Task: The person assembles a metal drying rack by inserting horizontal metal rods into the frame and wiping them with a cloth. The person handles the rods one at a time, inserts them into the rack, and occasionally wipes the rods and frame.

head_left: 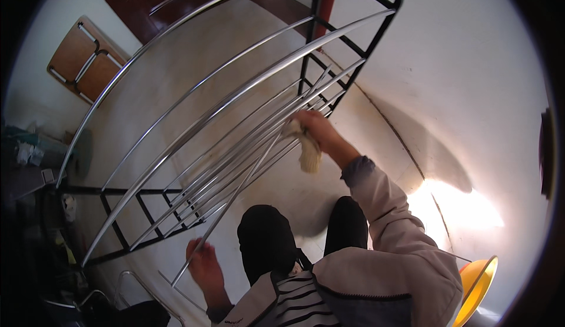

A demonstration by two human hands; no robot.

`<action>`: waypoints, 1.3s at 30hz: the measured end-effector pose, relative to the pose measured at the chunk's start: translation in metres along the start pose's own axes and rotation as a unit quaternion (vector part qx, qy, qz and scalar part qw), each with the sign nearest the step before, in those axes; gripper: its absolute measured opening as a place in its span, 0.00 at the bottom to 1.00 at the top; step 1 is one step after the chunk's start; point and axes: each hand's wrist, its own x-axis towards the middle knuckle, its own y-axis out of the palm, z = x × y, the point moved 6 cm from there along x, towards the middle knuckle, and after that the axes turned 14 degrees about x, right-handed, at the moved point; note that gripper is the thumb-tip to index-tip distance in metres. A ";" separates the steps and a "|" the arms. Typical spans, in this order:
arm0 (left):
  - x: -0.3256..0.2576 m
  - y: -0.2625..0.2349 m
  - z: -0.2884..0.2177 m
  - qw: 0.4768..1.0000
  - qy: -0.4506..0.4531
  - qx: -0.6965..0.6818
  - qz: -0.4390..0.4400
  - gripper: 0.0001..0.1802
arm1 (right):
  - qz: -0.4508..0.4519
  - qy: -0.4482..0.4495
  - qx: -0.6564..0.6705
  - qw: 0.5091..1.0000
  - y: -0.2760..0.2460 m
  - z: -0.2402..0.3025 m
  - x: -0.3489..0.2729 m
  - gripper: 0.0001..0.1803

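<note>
A large rack with black end frames and long silver tubes (218,104) stands in front of me, spanning from lower left to upper right. My left hand (205,268), at the lower left, is closed around a thin metal rod (234,194) near its lower end. The rod slants up and right across the rack's lower tubes. My right hand (315,128) grips a cream cloth (310,153) at the rod's upper part, beside the rack's right end. The cloth's loose end hangs below the fingers. Whether it wraps fully around the rod, I cannot tell.
A brown folded panel with metal legs (88,59) leans on the left wall. A yellow basin (478,286) stands at the lower right. Assorted items crowd the left edge, near a bent metal frame (138,289). A dark red door (153,0) is at the top.
</note>
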 end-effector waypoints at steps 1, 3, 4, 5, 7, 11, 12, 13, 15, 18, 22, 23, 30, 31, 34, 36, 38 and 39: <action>0.007 0.011 0.005 1.000 -0.011 0.003 -0.007 0.20 | 0.004 -0.007 0.001 1.000 -0.005 0.004 0.014 0.15; 0.026 0.037 0.014 1.000 -0.019 -0.002 -0.002 0.20 | -0.032 -0.018 0.029 0.999 -0.025 0.007 0.035 0.16; 0.037 0.051 0.018 1.000 -0.015 -0.013 0.011 0.20 | -0.037 -0.035 0.062 0.997 -0.034 0.010 0.044 0.17; 0.048 0.062 0.022 0.999 -0.027 -0.009 0.019 0.19 | -0.030 -0.008 0.087 0.996 -0.045 0.011 0.053 0.17; 0.071 0.085 0.028 0.998 -0.032 -0.036 0.046 0.18 | -0.108 0.005 0.094 0.990 -0.068 0.012 0.070 0.16; 0.105 0.107 0.032 0.996 -0.046 -0.074 0.025 0.15 | -0.069 0.070 0.140 0.985 -0.084 0.017 0.079 0.14; 0.112 0.109 0.034 0.995 -0.066 -0.077 0.004 0.13 | -0.108 0.040 0.090 0.989 -0.091 0.023 0.080 0.14; 0.118 0.110 0.031 0.995 -0.056 -0.081 -0.005 0.12 | -0.080 0.029 0.085 0.993 -0.088 0.027 0.081 0.14; 0.131 0.107 0.024 0.993 -0.060 -0.096 -0.021 0.11 | -0.076 0.024 0.102 0.992 -0.083 0.030 0.083 0.13; 0.153 0.095 0.017 0.992 -0.069 -0.095 -0.052 0.12 | -0.080 0.045 0.115 0.989 -0.068 0.028 0.081 0.11; 0.180 0.061 0.004 0.990 -0.036 -0.089 -0.101 0.14 | -0.043 0.080 0.081 0.993 -0.036 0.017 0.083 0.13; 0.185 0.051 0.002 0.987 -0.042 -0.088 -0.124 0.14 | -0.031 0.085 0.081 0.993 -0.028 0.014 0.086 0.14; 0.196 0.017 0.004 0.967 -0.098 -0.148 -0.180 0.09 | 0.004 0.071 0.047 0.996 -0.003 -0.005 0.121 0.13; 0.198 0.016 0.006 0.969 -0.106 -0.146 -0.168 0.10 | 0.004 0.058 0.043 0.997 -0.005 -0.007 0.124 0.12; 0.210 0.013 0.010 0.973 -0.114 -0.156 -0.124 0.10 | 0.004 0.053 0.042 0.998 -0.014 -0.016 0.133 0.11; 0.217 0.010 0.014 0.974 -0.118 -0.163 -0.105 0.09 | 0.001 0.057 0.050 0.997 -0.019 -0.022 0.138 0.12; 0.221 0.007 0.019 0.974 -0.114 -0.179 -0.080 0.09 | 0.034 0.045 0.017 0.998 -0.020 -0.024 0.141 0.12; 0.222 0.005 0.022 0.973 -0.116 -0.186 -0.072 0.09 | 0.019 0.059 0.028 0.998 -0.024 -0.026 0.142 0.11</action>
